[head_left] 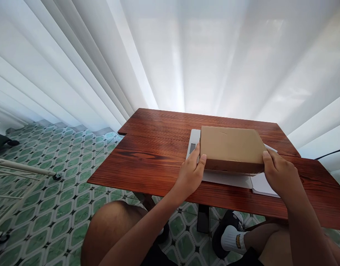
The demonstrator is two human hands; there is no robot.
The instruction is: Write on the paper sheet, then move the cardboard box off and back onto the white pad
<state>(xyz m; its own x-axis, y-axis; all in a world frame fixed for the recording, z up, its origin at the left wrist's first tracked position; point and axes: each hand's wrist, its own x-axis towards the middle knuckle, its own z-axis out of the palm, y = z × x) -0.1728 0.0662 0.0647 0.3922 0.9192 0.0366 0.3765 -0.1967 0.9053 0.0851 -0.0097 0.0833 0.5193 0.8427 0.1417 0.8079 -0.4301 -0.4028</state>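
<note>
1. A flat, rectangular brown cardboard box point(232, 147) sits on the right half of a reddish-brown wooden table point(147, 159), its long side running left to right.
2. The box rests on top of a thin grey slab-like device point(193, 143), of which only a strip with a small dark panel shows past the box's left edge; what the device is cannot be told.
3. White sheets of paper point(262, 184) lie under the box and stick out at its near edge and at its right corner.
4. The person's left hand point(190, 173) grips the near left corner of the box, thumb pressed against the left side face and fingers curled beneath or against the near edge.
5. The right hand point(279, 175) grasps the near right corner, fingers bent over the box's edge and the palm above the white paper.
6. Both hands are closed on the box; whether it is lifted clear of the device or resting on it cannot be told.
7. The person's bare knees show below the table's near edge, and a foot in a white sock point(232, 238) and dark sandal stands on the green-and-white patterned tile floor point(75, 177).
8. White pleated curtains point(170, 55) hang behind the table and fill the upper part of the view.
9. A white metal frame point(23, 166) stands on the floor at the far left, well apart from the table.
</note>
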